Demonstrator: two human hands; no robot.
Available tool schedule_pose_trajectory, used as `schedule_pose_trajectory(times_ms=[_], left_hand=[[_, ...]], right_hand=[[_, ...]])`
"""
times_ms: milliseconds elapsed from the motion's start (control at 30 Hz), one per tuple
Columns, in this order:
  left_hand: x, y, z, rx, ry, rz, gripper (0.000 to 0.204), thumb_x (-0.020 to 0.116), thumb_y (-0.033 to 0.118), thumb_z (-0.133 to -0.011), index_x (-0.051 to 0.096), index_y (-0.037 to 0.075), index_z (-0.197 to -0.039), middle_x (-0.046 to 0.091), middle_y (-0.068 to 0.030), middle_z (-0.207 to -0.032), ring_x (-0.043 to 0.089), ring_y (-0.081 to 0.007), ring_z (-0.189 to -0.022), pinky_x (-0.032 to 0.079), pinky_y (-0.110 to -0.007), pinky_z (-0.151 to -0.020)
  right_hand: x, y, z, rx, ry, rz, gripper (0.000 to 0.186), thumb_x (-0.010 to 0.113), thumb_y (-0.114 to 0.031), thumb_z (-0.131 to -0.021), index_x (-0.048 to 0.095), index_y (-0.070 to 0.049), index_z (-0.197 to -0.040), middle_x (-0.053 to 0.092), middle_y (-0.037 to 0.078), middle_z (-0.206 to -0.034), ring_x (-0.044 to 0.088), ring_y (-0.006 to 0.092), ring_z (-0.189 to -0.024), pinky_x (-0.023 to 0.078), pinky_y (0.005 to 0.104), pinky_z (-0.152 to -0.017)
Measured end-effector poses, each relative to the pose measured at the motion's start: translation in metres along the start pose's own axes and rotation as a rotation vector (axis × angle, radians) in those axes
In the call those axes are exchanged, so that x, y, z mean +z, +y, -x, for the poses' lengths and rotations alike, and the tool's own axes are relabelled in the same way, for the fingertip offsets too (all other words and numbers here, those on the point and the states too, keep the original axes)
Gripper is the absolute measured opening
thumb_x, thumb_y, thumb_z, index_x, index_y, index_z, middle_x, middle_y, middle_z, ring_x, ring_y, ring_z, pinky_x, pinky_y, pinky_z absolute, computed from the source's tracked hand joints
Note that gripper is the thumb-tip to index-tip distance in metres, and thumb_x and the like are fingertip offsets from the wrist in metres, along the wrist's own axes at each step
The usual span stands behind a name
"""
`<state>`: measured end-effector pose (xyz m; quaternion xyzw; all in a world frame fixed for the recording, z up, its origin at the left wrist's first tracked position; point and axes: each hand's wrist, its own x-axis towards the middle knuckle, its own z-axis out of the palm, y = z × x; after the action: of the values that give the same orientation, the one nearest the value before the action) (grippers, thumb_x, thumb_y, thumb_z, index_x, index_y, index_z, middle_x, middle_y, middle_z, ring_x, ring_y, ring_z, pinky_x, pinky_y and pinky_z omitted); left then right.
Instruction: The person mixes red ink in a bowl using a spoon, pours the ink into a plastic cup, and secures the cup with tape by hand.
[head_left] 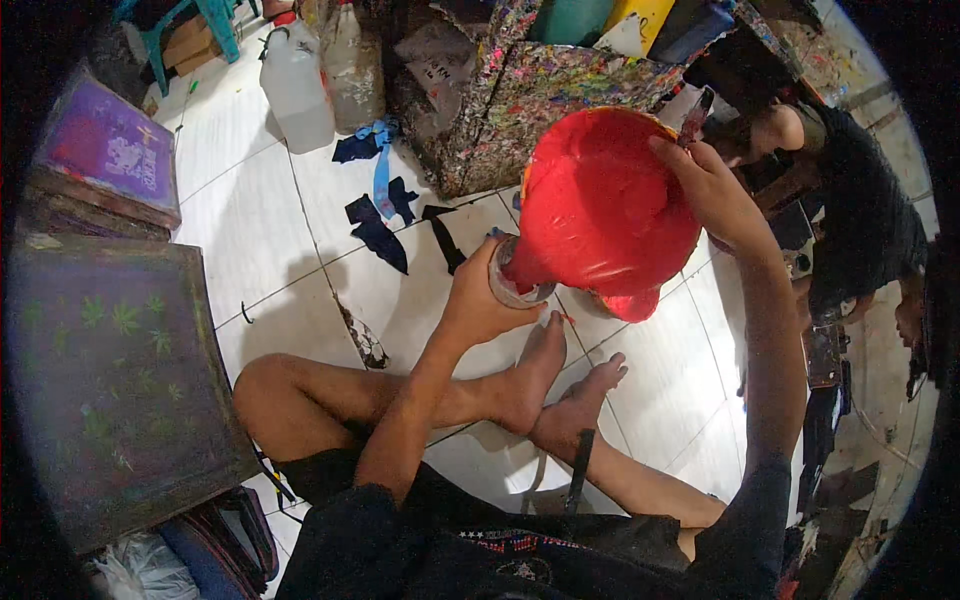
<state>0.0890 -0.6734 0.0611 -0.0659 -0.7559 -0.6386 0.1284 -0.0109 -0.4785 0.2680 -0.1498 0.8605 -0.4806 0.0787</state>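
Note:
My right hand [715, 190] is closed on the rim of a tilted, red-coated bucket [605, 200], near a dark stick-like piece I cannot clearly make out. My left hand [475, 295] grips a greyish cup [520, 295] beside the bucket's lower left, where thick red paint [525, 260] runs into the cup. Another red-covered shape [625, 300] shows below the bucket, partly hidden. My bare feet [540, 380] are on the white tiled floor [680, 400] below my hands.
Screen frames [130, 380] lean at left. Plastic jugs [295, 85], a paint-crusted box [530, 130] with containers and a teal stool [195, 25] stand ahead. Dark scraps [375, 240] lie on the tiles. Another person [855, 200] in dark clothing is at the right.

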Motion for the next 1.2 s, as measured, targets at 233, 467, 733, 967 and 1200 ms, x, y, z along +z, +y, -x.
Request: schedule_pose_trajectory(times_ms=[233,467,733,967,1200], left_hand=[[-0.002,-0.001,-0.001,-0.03,-0.017,0.045,0.082,0.092,0.025,-0.056,0.051,0.002,-0.123,0.066,-0.015,-0.113,0.064,-0.0243,-0.105,0.049,-0.038,-0.096],[0.0,-0.009,0.0,-0.01,-0.008,0.106,0.081,0.092,0.026,-0.055,0.052,0.002,-0.122,0.067,-0.0155,-0.111,0.065,-0.0245,-0.104,0.05,-0.037,-0.094],[-0.001,-0.006,0.0,0.001,-0.001,0.031,0.078,0.09,0.023,-0.055,0.051,0.0,-0.119,0.066,-0.0169,-0.108,0.066,-0.0266,-0.101,0.051,-0.038,-0.089],[-0.002,-0.006,0.001,0.01,0.027,0.023,0.077,0.09,0.022,-0.055,0.051,0.001,-0.118,0.066,-0.0175,-0.107,0.067,-0.0252,-0.103,0.052,-0.038,-0.09],[-0.001,-0.008,0.002,0.003,0.008,-0.024,0.08,0.091,0.025,-0.055,0.051,0.002,-0.121,0.066,-0.017,-0.111,0.066,-0.027,-0.105,0.051,-0.038,-0.094]], right_hand=[[-0.002,-0.002,-0.003,-0.025,-0.044,-0.03,0.035,0.048,-0.029,-0.104,0.058,-0.001,-0.122,0.066,0.002,-0.094,0.059,0.0085,-0.08,0.05,0.0272,-0.073],[-0.003,-0.009,-0.002,-0.019,-0.022,0.009,0.035,0.048,-0.031,-0.103,0.06,-0.001,-0.117,0.065,0.001,-0.088,0.058,0.0081,-0.076,0.049,0.0266,-0.069],[-0.015,-0.008,-0.008,0.017,-0.079,0.059,0.034,0.055,-0.031,-0.101,0.061,-0.001,-0.116,0.066,0.001,-0.094,0.061,0.0076,-0.079,0.051,0.0249,-0.069],[-0.005,-0.02,-0.001,-0.046,-0.024,0.07,0.037,0.05,-0.034,-0.102,0.061,-0.002,-0.115,0.064,0.001,-0.082,0.058,0.0084,-0.069,0.049,0.0276,-0.062],[-0.006,-0.026,0.0,-0.018,-0.014,0.166,0.038,0.049,-0.034,-0.102,0.061,-0.001,-0.117,0.064,0.001,-0.082,0.059,0.0092,-0.07,0.05,0.0278,-0.063]])
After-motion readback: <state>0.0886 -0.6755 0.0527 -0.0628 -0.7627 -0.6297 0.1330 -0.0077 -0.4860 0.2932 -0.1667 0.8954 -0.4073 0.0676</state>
